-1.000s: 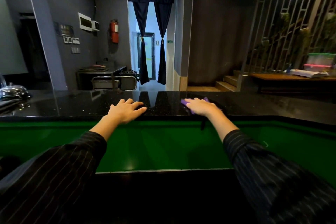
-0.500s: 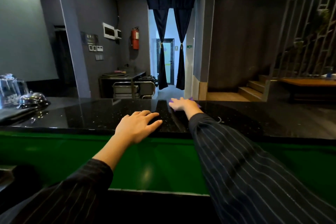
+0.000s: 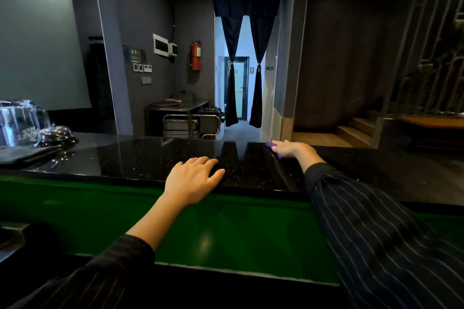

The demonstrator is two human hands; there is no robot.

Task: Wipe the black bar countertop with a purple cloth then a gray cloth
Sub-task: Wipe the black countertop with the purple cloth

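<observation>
Right hand [image 3: 291,149], fingers flat, pressed a purple cloth [image 3: 271,145] at the glossy black stone worktop's [image 3: 140,158] far edge, left hand [image 3: 193,178] resting open nearby; one overlong stroke could push it off.

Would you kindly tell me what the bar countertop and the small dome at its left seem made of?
The countertop looks like polished black stone, perhaps granite: pale flecks and mirror-like reflections. The dome looks like polished metal, possibly chrome: bright highlights on its curved surface.
</observation>
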